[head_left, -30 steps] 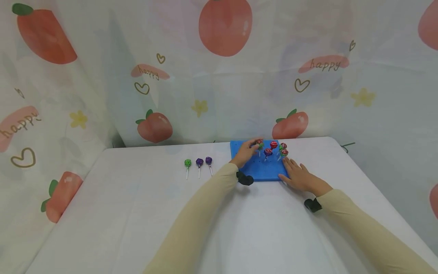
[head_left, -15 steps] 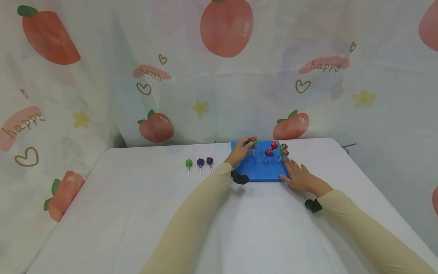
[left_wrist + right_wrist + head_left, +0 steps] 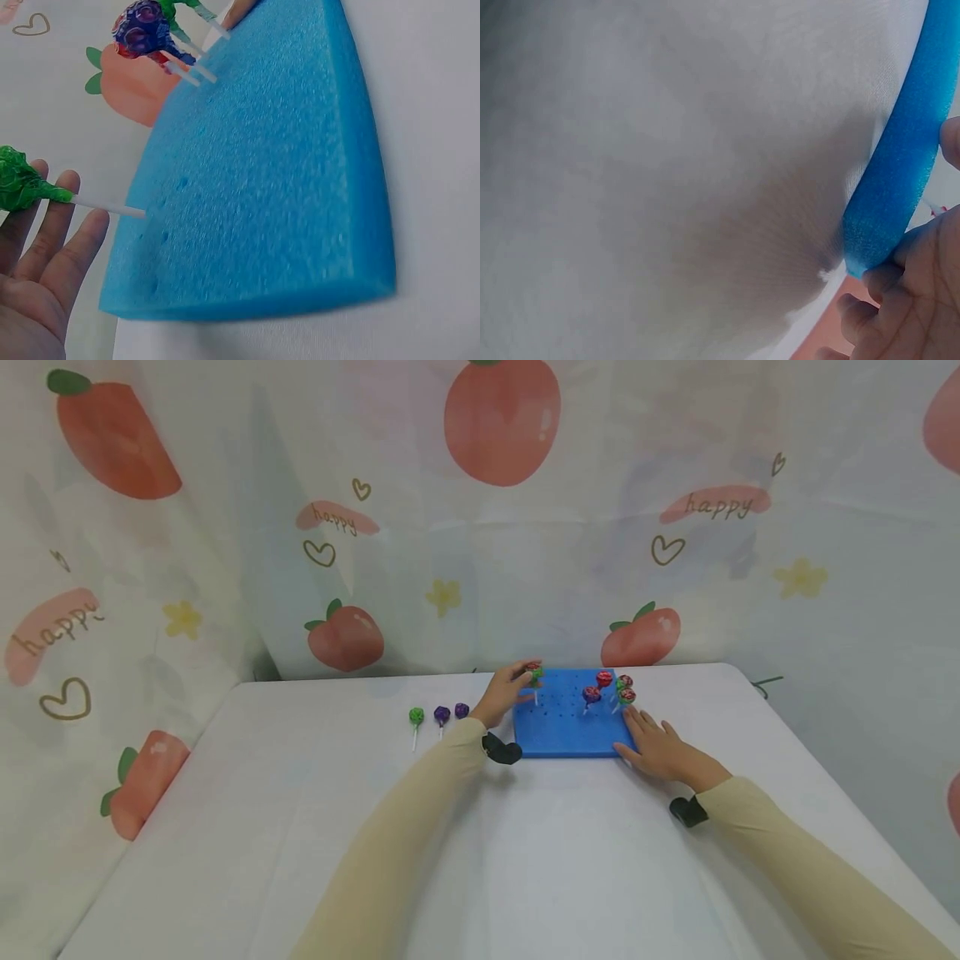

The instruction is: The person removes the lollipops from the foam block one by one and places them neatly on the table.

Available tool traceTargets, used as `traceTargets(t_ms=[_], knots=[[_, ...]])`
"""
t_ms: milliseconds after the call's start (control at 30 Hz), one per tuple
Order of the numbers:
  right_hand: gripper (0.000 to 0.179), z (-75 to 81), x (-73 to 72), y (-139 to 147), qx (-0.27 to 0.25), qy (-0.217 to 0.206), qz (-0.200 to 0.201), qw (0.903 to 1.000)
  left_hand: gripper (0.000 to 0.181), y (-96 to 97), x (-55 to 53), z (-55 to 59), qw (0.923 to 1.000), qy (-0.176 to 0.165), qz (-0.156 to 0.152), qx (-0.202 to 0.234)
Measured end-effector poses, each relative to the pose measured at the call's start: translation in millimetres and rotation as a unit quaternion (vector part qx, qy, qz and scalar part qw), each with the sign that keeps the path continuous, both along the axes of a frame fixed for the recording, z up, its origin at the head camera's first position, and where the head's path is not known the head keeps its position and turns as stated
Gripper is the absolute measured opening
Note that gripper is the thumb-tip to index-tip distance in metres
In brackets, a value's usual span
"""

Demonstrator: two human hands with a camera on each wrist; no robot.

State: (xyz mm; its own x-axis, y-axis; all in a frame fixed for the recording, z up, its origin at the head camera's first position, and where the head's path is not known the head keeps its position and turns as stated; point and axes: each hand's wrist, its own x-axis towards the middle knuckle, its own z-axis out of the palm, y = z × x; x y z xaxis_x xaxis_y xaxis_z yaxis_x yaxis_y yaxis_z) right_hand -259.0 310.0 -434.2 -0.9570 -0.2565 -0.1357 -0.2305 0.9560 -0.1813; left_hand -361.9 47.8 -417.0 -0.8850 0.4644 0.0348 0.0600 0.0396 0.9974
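My left hand (image 3: pixel 495 697) pinches a green-and-red lollipop (image 3: pixel 535 677) by its wrapped head, over the left part of a blue foam board (image 3: pixel 570 739). In the left wrist view the lollipop's white stick (image 3: pixel 112 208) points at the board, near several small holes; whether its tip touches the foam I cannot tell. My right hand (image 3: pixel 663 752) rests against the board's right edge with its fingers extended. Several lollipops stand in the board's right half, among them a red one (image 3: pixel 603 679) and a purple-and-red one (image 3: pixel 592 694).
On the white table (image 3: pixel 525 860), left of the board, lie a green lollipop (image 3: pixel 416 716) and two purple lollipops (image 3: pixel 442 714), beside my left forearm. A printed cloth (image 3: pixel 487 568) hangs behind the table's back edge.
My left hand has moved left across the board with the green-and-red lollipop, from near the standing lollipops to the board's left side. The right hand stays at the right edge.
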Motion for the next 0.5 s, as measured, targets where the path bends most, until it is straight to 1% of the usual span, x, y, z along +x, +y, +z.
traceTargets(t_ms=[233, 500], knots=[[0.080, -0.8, -2.8, 0, 0.001, -0.004, -0.002, 1.0000, 0.039, -17.7, -1.5, 2.5, 0.9999, 0.007, -0.003, 0.008], [0.080, -1.7, -3.4, 0, 0.000, -0.009, -0.005, 0.9999, 0.039, -34.8, -2.4, 0.9, 0.9998, 0.020, -0.007, -0.004]])
